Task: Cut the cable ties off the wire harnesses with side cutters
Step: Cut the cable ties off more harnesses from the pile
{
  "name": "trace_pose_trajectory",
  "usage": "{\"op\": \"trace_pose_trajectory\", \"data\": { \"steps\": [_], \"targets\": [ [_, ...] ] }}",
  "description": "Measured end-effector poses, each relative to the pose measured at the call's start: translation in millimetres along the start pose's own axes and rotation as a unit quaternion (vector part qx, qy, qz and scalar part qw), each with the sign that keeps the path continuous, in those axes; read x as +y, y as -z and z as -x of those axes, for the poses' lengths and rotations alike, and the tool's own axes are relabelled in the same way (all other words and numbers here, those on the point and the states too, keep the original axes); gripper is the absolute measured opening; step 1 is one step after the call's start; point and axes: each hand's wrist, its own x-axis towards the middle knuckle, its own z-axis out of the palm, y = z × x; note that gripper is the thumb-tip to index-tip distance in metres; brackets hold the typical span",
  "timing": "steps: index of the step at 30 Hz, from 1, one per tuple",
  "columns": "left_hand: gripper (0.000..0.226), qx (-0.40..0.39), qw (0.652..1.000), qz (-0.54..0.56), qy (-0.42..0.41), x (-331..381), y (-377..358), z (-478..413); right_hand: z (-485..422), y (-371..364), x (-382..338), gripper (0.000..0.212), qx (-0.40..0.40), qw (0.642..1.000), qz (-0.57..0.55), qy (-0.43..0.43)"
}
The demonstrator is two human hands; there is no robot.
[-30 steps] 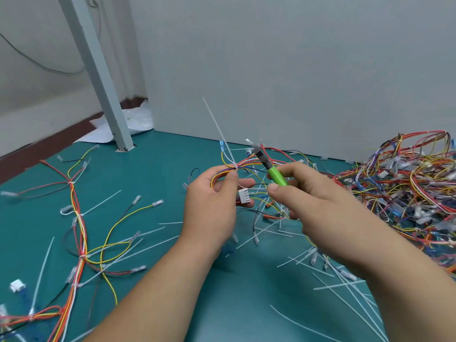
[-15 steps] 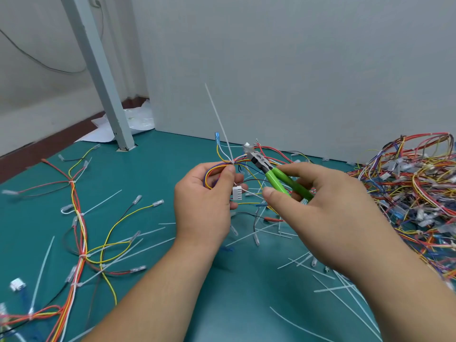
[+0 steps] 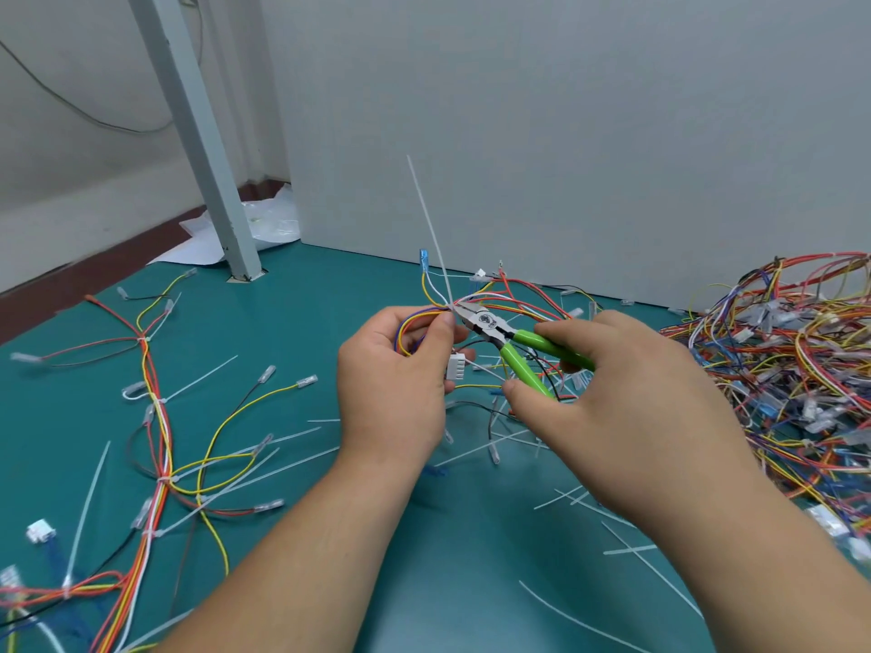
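Observation:
My left hand (image 3: 393, 374) grips a looped wire harness (image 3: 511, 304) of red, yellow, purple and white wires above the green table. A white cable tie (image 3: 431, 230) binds the harness at my thumb tip, its long tail pointing up. My right hand (image 3: 627, 402) holds the side cutters (image 3: 511, 341) by their green handles, which are spread apart. The cutters' jaws are right at the tie's head, beside my left thumb. A white connector (image 3: 456, 367) hangs under my left fingers.
A large tangle of harnesses (image 3: 782, 360) lies at the right. More harnesses (image 3: 158, 417) with ties lie on the left of the green table (image 3: 283, 322). Several cut white ties (image 3: 645, 549) are scattered in front. A grey post (image 3: 202, 148) and a wall panel (image 3: 565, 134) stand behind.
The cutters' handles have spread open and the jaws have moved left to the tie's head. My left hand has shifted slightly left with the harness.

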Motion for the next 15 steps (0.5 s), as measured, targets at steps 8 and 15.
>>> {"op": "trace_pose_trajectory", "data": {
  "steps": [8,15],
  "targets": [
    [0.009,-0.009,1.0,-0.004,0.013,-3.4,0.0,-0.3,0.1,-9.6,3.8,0.049,0.015,1.0,0.006,0.004],
    [0.009,-0.016,1.0,0.001,0.008,-2.9,-1.7,0.6,-1.2,-10.6,6.5,0.044,0.024,1.0,0.009,0.01]
  ]
}}
